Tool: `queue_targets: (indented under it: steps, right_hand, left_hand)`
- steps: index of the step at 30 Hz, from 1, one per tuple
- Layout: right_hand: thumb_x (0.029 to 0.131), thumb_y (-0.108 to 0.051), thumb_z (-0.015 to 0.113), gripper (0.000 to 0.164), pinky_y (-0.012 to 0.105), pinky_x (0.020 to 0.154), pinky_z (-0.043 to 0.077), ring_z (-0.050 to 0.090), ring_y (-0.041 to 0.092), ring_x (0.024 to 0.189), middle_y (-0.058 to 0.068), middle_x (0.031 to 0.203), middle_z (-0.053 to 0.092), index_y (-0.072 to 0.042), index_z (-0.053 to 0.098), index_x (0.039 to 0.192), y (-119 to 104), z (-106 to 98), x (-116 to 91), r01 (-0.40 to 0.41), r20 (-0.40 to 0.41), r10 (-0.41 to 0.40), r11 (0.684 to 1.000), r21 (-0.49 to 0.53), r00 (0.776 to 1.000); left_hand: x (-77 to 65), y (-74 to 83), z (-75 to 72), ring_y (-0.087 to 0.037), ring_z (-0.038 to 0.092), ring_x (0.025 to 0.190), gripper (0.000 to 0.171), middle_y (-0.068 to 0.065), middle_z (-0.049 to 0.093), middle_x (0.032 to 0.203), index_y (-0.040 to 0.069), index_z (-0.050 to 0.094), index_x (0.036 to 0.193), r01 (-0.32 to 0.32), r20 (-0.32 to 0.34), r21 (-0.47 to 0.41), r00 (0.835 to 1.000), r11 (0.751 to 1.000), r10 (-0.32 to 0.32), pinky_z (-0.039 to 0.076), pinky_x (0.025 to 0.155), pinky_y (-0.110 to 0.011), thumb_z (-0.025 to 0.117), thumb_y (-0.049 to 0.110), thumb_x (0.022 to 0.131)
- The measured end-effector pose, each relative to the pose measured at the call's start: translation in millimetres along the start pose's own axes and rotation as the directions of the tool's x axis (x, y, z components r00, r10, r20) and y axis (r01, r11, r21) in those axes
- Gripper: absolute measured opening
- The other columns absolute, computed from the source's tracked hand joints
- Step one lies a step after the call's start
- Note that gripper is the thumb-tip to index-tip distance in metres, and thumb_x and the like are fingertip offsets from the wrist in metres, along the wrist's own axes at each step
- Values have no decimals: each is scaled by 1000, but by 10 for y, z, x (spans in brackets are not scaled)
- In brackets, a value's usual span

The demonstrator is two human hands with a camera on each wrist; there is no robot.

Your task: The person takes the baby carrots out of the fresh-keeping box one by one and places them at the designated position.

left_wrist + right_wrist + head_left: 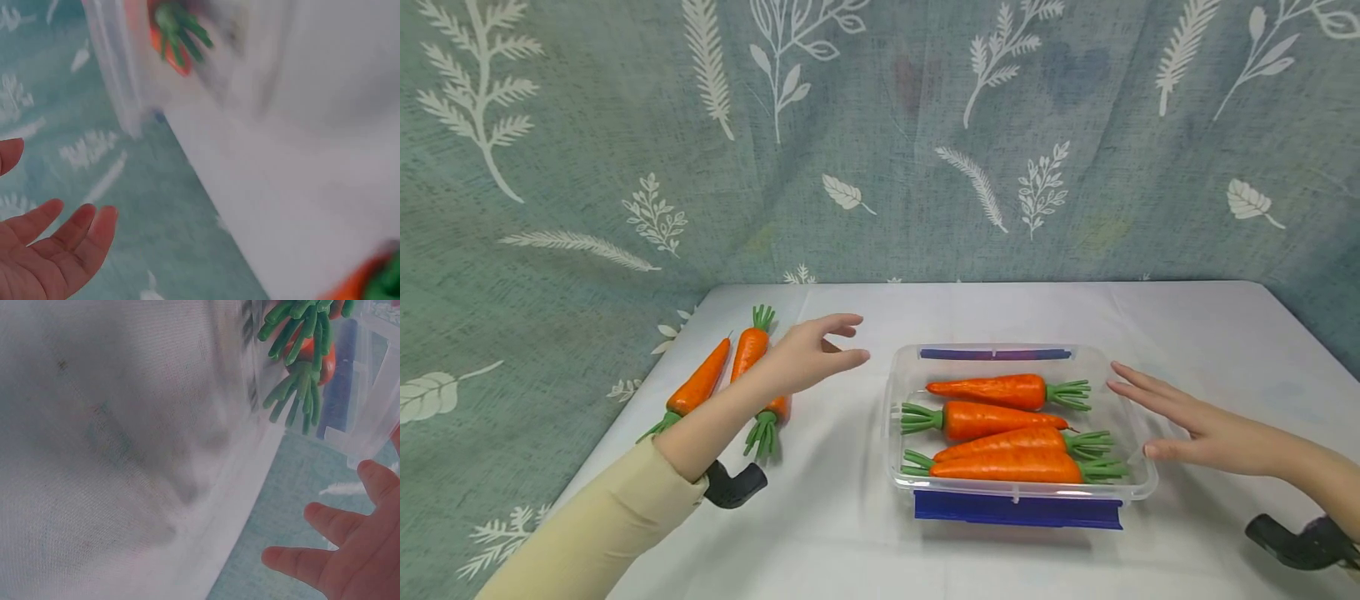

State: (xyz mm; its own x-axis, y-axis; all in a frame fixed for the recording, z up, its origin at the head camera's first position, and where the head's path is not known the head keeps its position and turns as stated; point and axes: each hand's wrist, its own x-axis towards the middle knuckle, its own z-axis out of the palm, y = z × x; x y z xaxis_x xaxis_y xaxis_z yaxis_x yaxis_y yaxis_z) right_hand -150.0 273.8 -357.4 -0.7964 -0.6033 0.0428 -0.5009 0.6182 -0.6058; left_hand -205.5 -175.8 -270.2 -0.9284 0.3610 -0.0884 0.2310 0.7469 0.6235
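A clear plastic container point(1138, 475) with blue latches stands on the table and holds several orange carrots point(1007, 421) with green tops, lying crosswise. My left hand point(811, 354) is in the air left of the container, fingers loosely bent and thumb apart, with nothing between them. Below and behind that forearm, three more carrots point(702, 379) lie on the cloth, partly covered by the arm. My right hand point(1195, 421) is spread beside the container's right wall, its fingertips right at the rim. In the right wrist view, green carrot tops point(303, 394) show through the container's side.
The table point(1225, 333) has a white cloth. Behind it and along the left hangs a green-blue curtain point(880, 233) with white leaf prints. Blue latch flaps point(1018, 510) hang outward on the container's near side. Each wrist wears a black strap mount point(733, 485).
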Motion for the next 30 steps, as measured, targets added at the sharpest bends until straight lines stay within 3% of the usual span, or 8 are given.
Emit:
queue_targets:
  steps: [7,11,15,18,21,26,28,30]
  right_hand:
    - [84,-14,63,75,76,79,25,-1,-27,120,-8,154,3,-23,22,146,40,5,5,6,-3,-6,1000,-15,1000]
    - [83,-14,63,75,76,79,25,-1,-26,121,-13,153,3,-21,23,146,48,6,2,13,-2,-13,1000,-9,1000]
    - [84,-12,63,74,76,80,25,0,-26,121,-10,154,4,-20,23,146,39,0,-4,14,-1,-14,1000,8,1000]
    - [84,-12,62,74,76,79,25,0,-26,122,-3,154,4,-17,24,146,31,-9,-3,22,-2,-22,1000,9,1000]
    - [84,-12,62,73,76,80,25,-1,-26,122,-3,154,4,-16,24,146,28,-13,2,19,0,-19,1000,7,1000]
    - [84,-13,62,73,76,80,24,-1,-26,121,-3,154,4,-19,24,146,26,-18,8,11,-1,-11,1000,0,1000]
    - [84,-13,62,73,76,79,24,-1,-26,121,-4,154,4,-19,24,146,29,-18,7,11,-5,-11,1000,-3,1000]
    - [84,-14,62,73,76,80,24,-1,-27,121,-6,154,4,-19,24,146,33,-16,5,7,-6,-7,1000,-2,1000]
  left_hand:
    - [96,437,135,-17,61,97,55,-7,53,128,18,44,135,-84,89,-18,992,996,85,51,79,-32,63,32,85]
    - [174,649,213,-15,61,97,54,-5,52,129,18,45,135,-136,148,-48,979,990,142,51,80,-30,63,30,85]
    - [268,845,327,-16,61,99,52,-4,54,127,18,46,134,-191,239,-42,951,981,196,51,80,-27,63,29,86]
    - [352,970,410,-17,58,102,49,-3,57,124,19,48,133,-218,335,-31,917,976,215,49,82,-25,62,28,86]
    - [447,1054,478,-16,56,105,48,-1,57,122,19,49,132,-231,465,-57,855,971,230,48,84,-25,61,26,87]
    - [631,1099,620,-9,55,104,49,1,56,123,18,48,132,-215,669,-165,693,962,270,50,83,-31,63,21,86]
    - [707,1093,698,-6,53,106,50,4,55,123,19,48,132,-203,719,-187,639,961,274,50,84,-33,64,22,85]
    - [767,1087,778,-5,52,107,50,5,54,123,19,48,132,-196,753,-186,601,963,268,50,85,-33,64,22,85]
